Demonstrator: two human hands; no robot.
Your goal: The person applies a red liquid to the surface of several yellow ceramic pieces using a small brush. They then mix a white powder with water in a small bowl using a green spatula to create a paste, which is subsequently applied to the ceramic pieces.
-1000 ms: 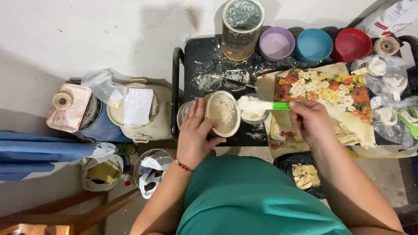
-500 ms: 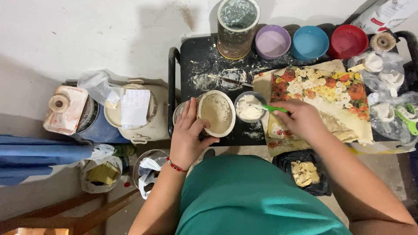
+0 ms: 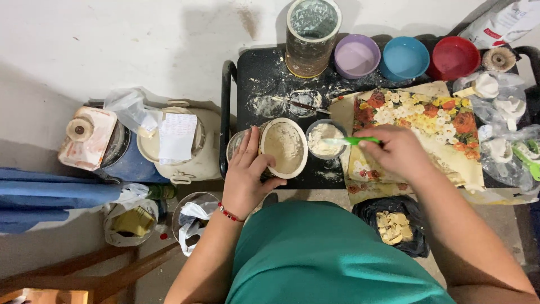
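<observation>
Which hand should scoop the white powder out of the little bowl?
Probably the right hand: it holds the green tool with its tip over the small bowl. The left hand is busy gripping the round tub.

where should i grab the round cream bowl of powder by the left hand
Grip the round cream bowl by its outer wall from its left, where the left hand already cups it. It is tilted, the mouth is full of powder, and the small glass bowl crowds its right.
</observation>
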